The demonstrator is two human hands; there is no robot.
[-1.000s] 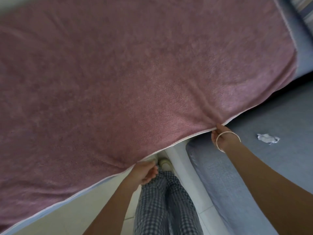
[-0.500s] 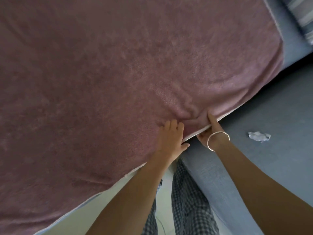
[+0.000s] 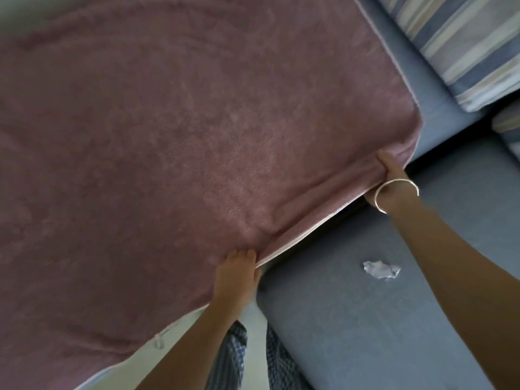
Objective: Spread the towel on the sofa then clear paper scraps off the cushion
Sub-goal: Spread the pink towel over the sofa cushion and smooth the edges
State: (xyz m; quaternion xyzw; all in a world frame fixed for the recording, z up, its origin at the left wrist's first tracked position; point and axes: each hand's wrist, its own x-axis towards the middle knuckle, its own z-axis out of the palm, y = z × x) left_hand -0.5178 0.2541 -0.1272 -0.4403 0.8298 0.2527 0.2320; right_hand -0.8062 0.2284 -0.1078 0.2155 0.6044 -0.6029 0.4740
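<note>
A large mauve towel (image 3: 183, 142) lies spread over the left part of the blue sofa and fills most of the view. My left hand (image 3: 237, 273) pinches the towel's near edge at its front corner, fingers closed on the fabric. My right hand (image 3: 394, 178), with a thin bangle on the wrist, grips the same edge farther back near the towel's right corner. A crumpled white paper scrap (image 3: 381, 269) lies on the blue cushion (image 3: 365, 319) between my two forearms.
A striped pillow (image 3: 461, 49) leans at the back right, and another striped one (image 3: 509, 128) shows at the right edge. A dark gap separates the two cushions. My checked trousers (image 3: 233, 358) and pale floor (image 3: 157, 358) show at the bottom.
My right hand has slid along the towel's edge toward its far right corner. My left hand has moved to the front corner and closed on the edge. The edge is now stretched between them.
</note>
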